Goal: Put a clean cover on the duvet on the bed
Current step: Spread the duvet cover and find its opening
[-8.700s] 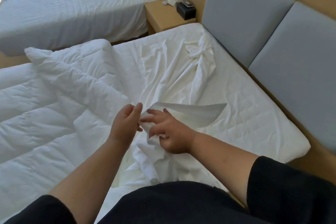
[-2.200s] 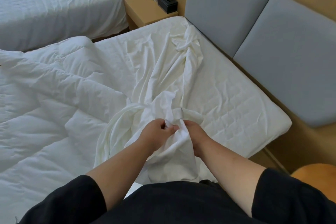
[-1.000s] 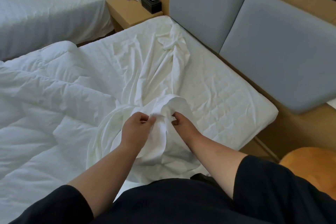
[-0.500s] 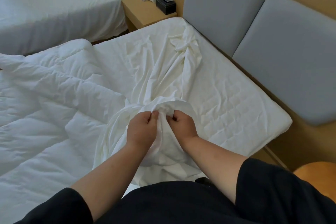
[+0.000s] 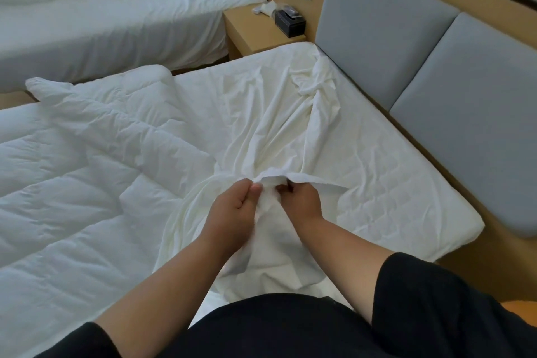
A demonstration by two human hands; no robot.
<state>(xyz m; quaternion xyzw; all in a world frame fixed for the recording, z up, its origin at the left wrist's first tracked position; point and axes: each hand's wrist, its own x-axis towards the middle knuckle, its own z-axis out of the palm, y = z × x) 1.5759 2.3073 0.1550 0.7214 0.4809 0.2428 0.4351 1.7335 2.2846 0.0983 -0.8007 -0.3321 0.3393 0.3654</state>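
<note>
Two hands, left hand and right hand, pinching one bunched fold of the white duvet cover, near centre. One duvet heaped left on the bed. Beyond, one second bed, one nightstand, two grey headboard panels.

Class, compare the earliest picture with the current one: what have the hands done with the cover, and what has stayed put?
Earlier the hands held up a flat flap of the cover with loose fingers. Now the left hand and right hand grip a bunched fold of it, close together and lower over the bed. The duvet stays heaped on the left and the bare mattress is unchanged.
</note>
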